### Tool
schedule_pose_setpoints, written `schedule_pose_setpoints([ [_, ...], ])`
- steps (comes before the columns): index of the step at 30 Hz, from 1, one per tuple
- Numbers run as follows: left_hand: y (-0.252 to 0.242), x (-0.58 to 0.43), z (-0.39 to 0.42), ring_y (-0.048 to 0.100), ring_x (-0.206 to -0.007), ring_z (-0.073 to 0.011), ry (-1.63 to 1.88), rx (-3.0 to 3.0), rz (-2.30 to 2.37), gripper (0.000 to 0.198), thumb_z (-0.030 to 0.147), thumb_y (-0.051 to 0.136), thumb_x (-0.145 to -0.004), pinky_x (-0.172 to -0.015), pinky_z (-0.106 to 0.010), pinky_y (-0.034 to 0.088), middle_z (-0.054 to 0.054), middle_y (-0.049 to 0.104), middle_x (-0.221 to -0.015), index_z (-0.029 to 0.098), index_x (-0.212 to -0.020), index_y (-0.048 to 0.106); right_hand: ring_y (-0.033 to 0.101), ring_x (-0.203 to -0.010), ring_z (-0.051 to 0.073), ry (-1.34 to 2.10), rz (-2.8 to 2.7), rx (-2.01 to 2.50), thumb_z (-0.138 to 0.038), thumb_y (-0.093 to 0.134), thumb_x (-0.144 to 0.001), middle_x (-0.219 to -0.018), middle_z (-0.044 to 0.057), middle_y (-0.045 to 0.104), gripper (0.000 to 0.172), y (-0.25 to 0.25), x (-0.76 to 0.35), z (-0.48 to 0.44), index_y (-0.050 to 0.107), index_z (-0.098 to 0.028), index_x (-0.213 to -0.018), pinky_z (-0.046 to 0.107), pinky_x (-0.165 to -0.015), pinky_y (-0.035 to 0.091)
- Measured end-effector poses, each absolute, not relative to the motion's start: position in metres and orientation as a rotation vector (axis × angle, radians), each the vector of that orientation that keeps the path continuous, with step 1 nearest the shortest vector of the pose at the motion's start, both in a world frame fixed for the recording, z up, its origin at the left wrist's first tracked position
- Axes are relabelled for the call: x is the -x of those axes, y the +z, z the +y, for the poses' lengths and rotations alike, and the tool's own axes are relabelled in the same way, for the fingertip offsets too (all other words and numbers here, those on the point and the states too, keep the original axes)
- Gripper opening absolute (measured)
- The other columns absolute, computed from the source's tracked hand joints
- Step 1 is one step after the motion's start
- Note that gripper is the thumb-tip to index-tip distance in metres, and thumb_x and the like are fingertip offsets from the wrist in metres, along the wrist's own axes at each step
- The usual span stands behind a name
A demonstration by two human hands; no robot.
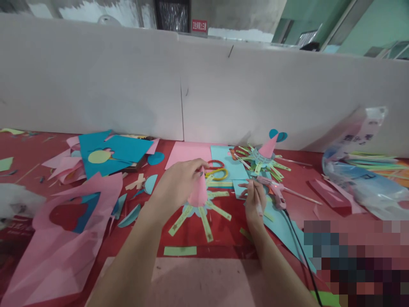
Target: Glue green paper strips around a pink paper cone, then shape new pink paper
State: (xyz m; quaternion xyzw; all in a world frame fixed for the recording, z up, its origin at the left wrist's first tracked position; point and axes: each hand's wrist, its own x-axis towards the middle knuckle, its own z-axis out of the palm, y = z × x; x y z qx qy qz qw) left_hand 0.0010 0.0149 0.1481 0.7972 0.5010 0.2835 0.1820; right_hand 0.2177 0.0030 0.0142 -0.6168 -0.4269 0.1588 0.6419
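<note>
One cone of pink paper (199,194), the landmark for this entry, standing about upright on a scalloped light-blue paper base (188,210) with patterned pale-green strips (206,224) rayed outward; left hand (183,177), fingers closed at the cone's tip; right hand (254,198), to the right of the cone, curled around a slim pale-pink stick (258,207), pen-like, exact kind not clear; handling, by judgement: very light, somewhat stiff in the cone wall, easily dented or creased, not especially slippery; strips likely to bend or come loose if pulled; best held lightly near the tip or low around the wall; red and yellow looped handles (226,173), apparently scissors, just beyond the cone; pink glue gun (277,194) with black cord, right of it; a second pink cone with blue discs (268,147), beyond and to the right; surface: red tabletop (228,236), with crumpled pink paper (64,264) left of the cone and a loose green strip (180,251) on its near side; room: tall white partition (128,76) behind the cone, and above that a red sign with white characters (200,26) and a green wall (380,25).
</note>
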Motion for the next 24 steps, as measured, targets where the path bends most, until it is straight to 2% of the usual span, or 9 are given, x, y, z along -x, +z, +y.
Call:
schedule_pose_setpoints([
  [2, 0.150, -0.001, 0.012, 0.062, -0.074, -0.0167, 0.804, -2.236, 1.383, 0.035, 0.013, 0.039, -0.081, -0.053, -0.023, 0.041, 0.002, 0.067, -0.091, 0.032, -0.101, 0.060, 0.050, -0.054, 0.011, 0.378, -1.009, 1.402, -0.044, 0.043, -0.084, -0.079, 0.004, 0.065, 0.034, 0.013, -0.214, 0.001, 0.056, -0.016, -0.097, 0.025, -0.055, 0.045],
  [5, 0.150, 0.000, 0.012, 0.062, -0.084, -0.0171, 0.791, -2.229, 1.299, 0.037, 0.012, 0.037, -0.081, -0.061, -0.024, 0.045, 0.001, 0.066, -0.097, 0.031, -0.103, 0.059, 0.056, -0.067, 0.014, 0.309, -1.078, 1.399, -0.041, 0.042, -0.085, -0.088, 0.007, 0.067, 0.031, 0.019, -0.211, -0.003, 0.057, -0.017, -0.097, 0.031, -0.071, 0.046],
  [7, 0.150, 0.002, 0.015, 0.061, -0.089, -0.0170, 0.788, -2.227, 1.235, 0.037, 0.012, 0.036, -0.082, -0.069, -0.025, 0.046, 0.001, 0.065, -0.100, 0.030, -0.104, 0.059, 0.059, -0.074, 0.016, 0.228, -1.121, 1.401, -0.039, 0.042, -0.086, -0.091, 0.008, 0.067, 0.028, 0.034, -0.209, -0.006, 0.058, -0.018, -0.095, 0.034, -0.080, 0.044],
  [10, 0.149, 0.004, 0.018, 0.060, -0.092, -0.0159, 0.810, -2.214, 1.174, 0.034, 0.012, 0.036, -0.082, -0.075, -0.026, 0.046, 0.000, 0.065, -0.100, 0.028, -0.101, 0.060, 0.062, -0.080, 0.018, 0.191, -1.236, 1.299, -0.036, 0.047, -0.084, -0.091, 0.007, 0.067, 0.022, 0.072, -0.201, -0.008, 0.059, -0.019, -0.092, 0.035, -0.085, 0.043],
  [13, 0.152, 0.003, 0.018, 0.059, -0.089, -0.0149, 0.878, -2.184, 1.191, 0.031, 0.011, 0.036, -0.081, -0.074, -0.026, 0.047, 0.001, 0.064, -0.098, 0.027, -0.096, 0.058, 0.062, -0.086, 0.019, 0.414, -1.521, 1.191, -0.035, 0.056, -0.078, -0.085, 0.004, 0.067, 0.018, 0.110, -0.186, -0.006, 0.061, -0.022, -0.089, 0.031, -0.079, 0.047],
  [16, 0.155, 0.002, 0.014, 0.060, -0.085, -0.0145, 0.945, -2.135, 1.202, 0.028, 0.010, 0.036, -0.081, -0.075, -0.028, 0.047, 0.000, 0.064, -0.093, 0.026, -0.092, 0.056, 0.063, -0.078, 0.017, 0.710, -1.655, 0.986, -0.036, 0.060, -0.072, -0.077, 0.002, 0.064, 0.023, 0.129, -0.171, 0.001, 0.062, -0.022, -0.091, 0.029, -0.072, 0.050],
  [21, 0.153, 0.002, 0.016, 0.058, -0.095, -0.0149, 1.025, -2.028, 1.095, 0.031, 0.009, 0.037, -0.081, -0.082, -0.030, 0.047, -0.002, 0.063, -0.100, 0.026, -0.100, 0.055, 0.058, -0.064, 0.015, 1.025, -1.689, 0.986, -0.034, 0.067, -0.062, -0.054, -0.005, 0.055, 0.025, 0.122, -0.160, 0.017, 0.063, -0.019, -0.081, 0.030, -0.071, 0.050],
  [24, 0.150, 0.001, 0.021, 0.054, -0.104, -0.0143, 1.137, -1.963, 1.111, 0.029, 0.012, 0.038, -0.083, -0.089, -0.030, 0.045, -0.003, 0.059, -0.112, 0.025, -0.103, 0.054, 0.055, -0.058, 0.015, 0.979, -1.666, 1.008, -0.034, 0.068, -0.060, -0.052, -0.005, 0.052, 0.022, 0.116, -0.159, 0.028, 0.062, -0.019, -0.074, 0.026, -0.062, 0.048],
])
